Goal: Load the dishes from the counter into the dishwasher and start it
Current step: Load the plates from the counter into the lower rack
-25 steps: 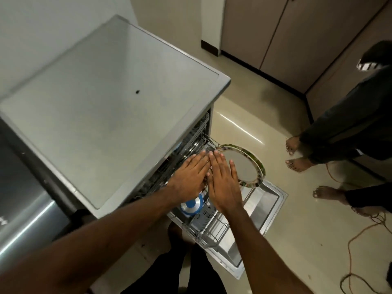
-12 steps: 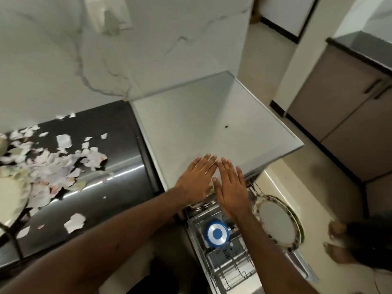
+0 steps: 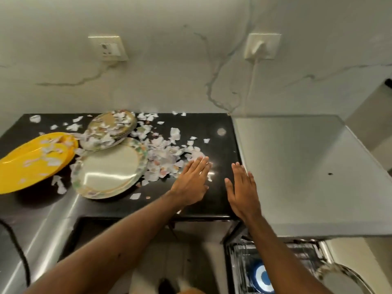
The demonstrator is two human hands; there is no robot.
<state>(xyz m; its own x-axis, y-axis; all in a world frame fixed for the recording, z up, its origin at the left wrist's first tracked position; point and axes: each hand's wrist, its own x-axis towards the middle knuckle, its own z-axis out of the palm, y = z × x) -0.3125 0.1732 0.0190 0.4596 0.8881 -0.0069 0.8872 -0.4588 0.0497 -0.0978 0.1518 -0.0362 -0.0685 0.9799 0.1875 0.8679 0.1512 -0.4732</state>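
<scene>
On the black counter (image 3: 214, 200) lie a stack of cream plates with floral rims (image 3: 110, 172), a second stack (image 3: 110, 129) covered in paper scraps behind it, and yellow plates (image 3: 31, 162) at the far left. My left hand (image 3: 192, 180) hovers flat over the counter, fingers straight, to the right of the cream stack. My right hand (image 3: 242, 192) is flat too, near the counter's right edge. Both hold nothing. Below, the dishwasher's pulled-out rack (image 3: 239, 272) holds a blue and white dish (image 3: 262, 279) and a large plate (image 3: 343, 279).
Torn paper scraps (image 3: 163, 153) litter the counter around the plates. The grey dishwasher top (image 3: 301, 166) adjoins the counter on the right. Two wall sockets, one (image 3: 108, 48) bare and one (image 3: 262, 46) with a plug, sit above. A black cable (image 3: 14, 247) crosses the steel surface at lower left.
My view has swung left from the dishwasher to the counter. Both hands rose from the rack and moved left over the counter, spreading apart, still flat and holding nothing.
</scene>
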